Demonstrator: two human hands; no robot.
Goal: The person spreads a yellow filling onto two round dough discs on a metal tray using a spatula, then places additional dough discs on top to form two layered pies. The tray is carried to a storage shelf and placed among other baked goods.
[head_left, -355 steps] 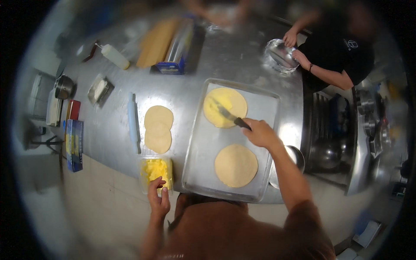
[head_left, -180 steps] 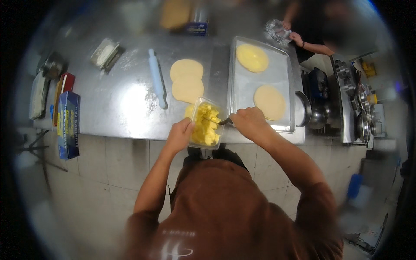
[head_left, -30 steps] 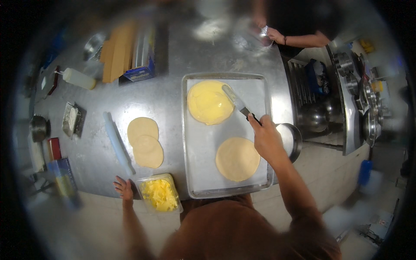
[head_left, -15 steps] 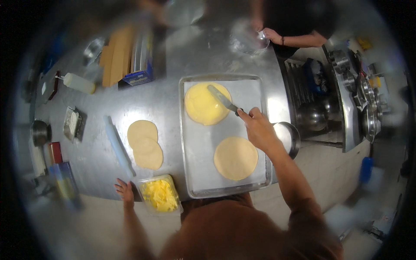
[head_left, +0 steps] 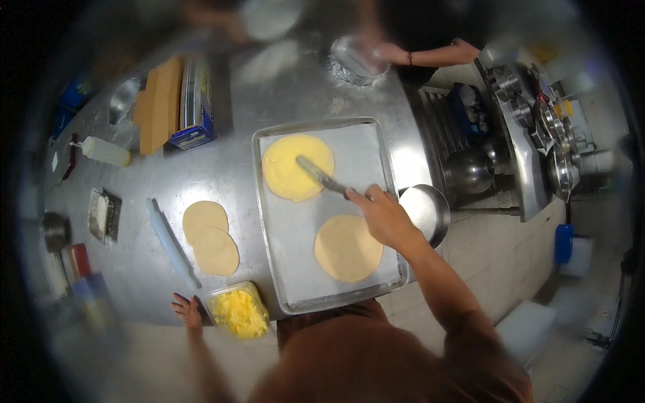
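1. Compared with half a second ago, the blade tip of the offset spatula (head_left: 321, 176) has shifted from the coated disc's far edge to near its middle; whether metal meets spread cannot be told.
2. That suggests the yellow layer is being evened out rather than added to, as it covers nearly the whole face.
3. The coated disc (head_left: 282, 176) lies flat by the far left corner of the lined tray (head_left: 270, 235).
4. The right hand (head_left: 381, 213), above the tray's right half, has its fingers wrapped around the spatula's dark handle.
5. Toward the tray's near edge, the plain disc (head_left: 346, 250) carries no yellow, so spreading looks about half done here.
6. The left hand (head_left: 187, 311) is at the tabletop's near edge, fingers spread, with nothing seen in it.
7. Just right of it, the clear tub (head_left: 260, 295) of yellow spread (head_left: 238, 314) sits by that edge.
8. Farther in are two overlapping discs (head_left: 212, 242) and, to their left, a pale blue rolling pin (head_left: 173, 245).
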